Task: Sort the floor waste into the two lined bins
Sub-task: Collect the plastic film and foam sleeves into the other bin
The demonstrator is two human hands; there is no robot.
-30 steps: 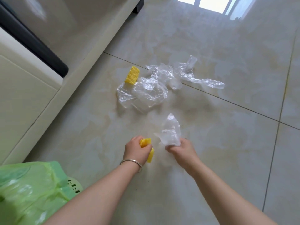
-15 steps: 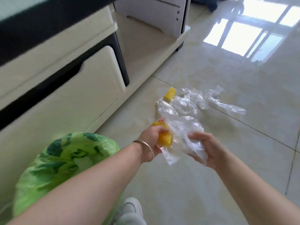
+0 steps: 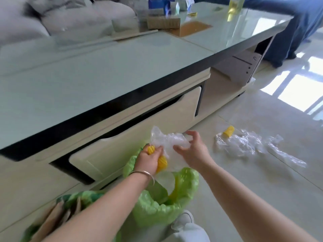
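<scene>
Risk: mixed sorting, corn and plastic held together above one green-lined bin (image 3: 183, 187); light film could drift out.
Left hand (image 3: 148, 160): curled round ribbed yellow corn piece (image 3: 161, 162), over bin mouth.
Right hand (image 3: 194, 151): pinched crinkly clear plastic wrap (image 3: 167, 141).
Second bin (image 3: 76, 199): near left, green liner, cardboard inside.
Floor (image 3: 262, 189): glossy tile; another corn stub (image 3: 228, 131) beside limp clear bags (image 3: 244, 145), well apart from bins.

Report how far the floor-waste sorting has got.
Done: the green-lined bin already holds some waste, and cardboard pieces sit in the nearer lined bin. In hand: the left hand grips two yellow corn cob pieces and the right hand holds crumpled clear plastic, both above that bin. Left: one yellow corn cob piece and the clear plastic wrap on the floor.
</scene>
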